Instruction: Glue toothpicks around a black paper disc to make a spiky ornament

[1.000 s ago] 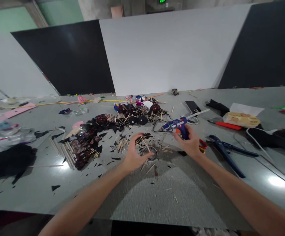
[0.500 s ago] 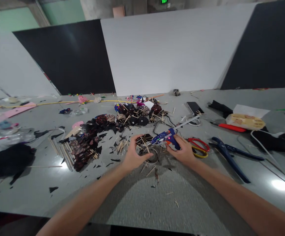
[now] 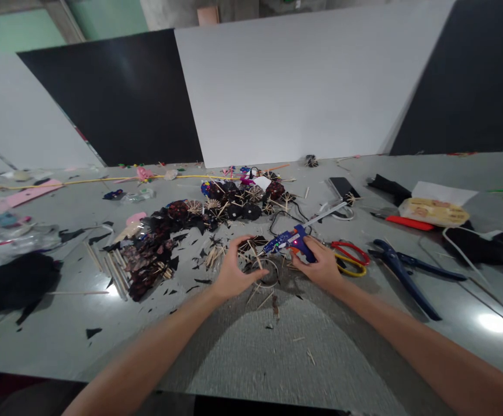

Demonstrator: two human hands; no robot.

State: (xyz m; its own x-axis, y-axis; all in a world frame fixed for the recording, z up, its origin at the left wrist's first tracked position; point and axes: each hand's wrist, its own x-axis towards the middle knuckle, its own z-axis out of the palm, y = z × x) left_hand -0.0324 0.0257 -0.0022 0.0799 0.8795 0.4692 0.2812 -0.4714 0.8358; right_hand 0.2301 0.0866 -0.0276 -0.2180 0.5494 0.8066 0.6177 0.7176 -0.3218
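My left hand (image 3: pixel 233 270) holds a thin wooden stick (image 3: pixel 256 255) between thumb and index finger. A dark ribbed piece (image 3: pixel 256 242) is just behind the stick; whether they are joined I cannot tell. My right hand (image 3: pixel 321 261) is wrapped around the handle of a blue hot glue gun (image 3: pixel 293 239). The gun's nozzle points left and comes to the stick, touching or very near it. A translucent glue stick (image 3: pixel 327 214) sticks out of the gun's back. Below the fingers, a round ring (image 3: pixel 277 277) lies on the table.
Small black umbrella-like pieces (image 3: pixel 251 211) pile up behind my hands. Wooden sticks (image 3: pixel 117 274) and dark fabric scraps (image 3: pixel 150 263) lie left. On the right are red-and-yellow-handled scissors (image 3: pixel 355 271), blue-handled cutters (image 3: pixel 407 283), a red-handled knife (image 3: pixel 410 223) and a phone (image 3: pixel 343 188).
The glue gun has shifted slightly left and down, its nozzle now closer to the stick. My left hand keeps its grip almost in place. The view has tilted a little.
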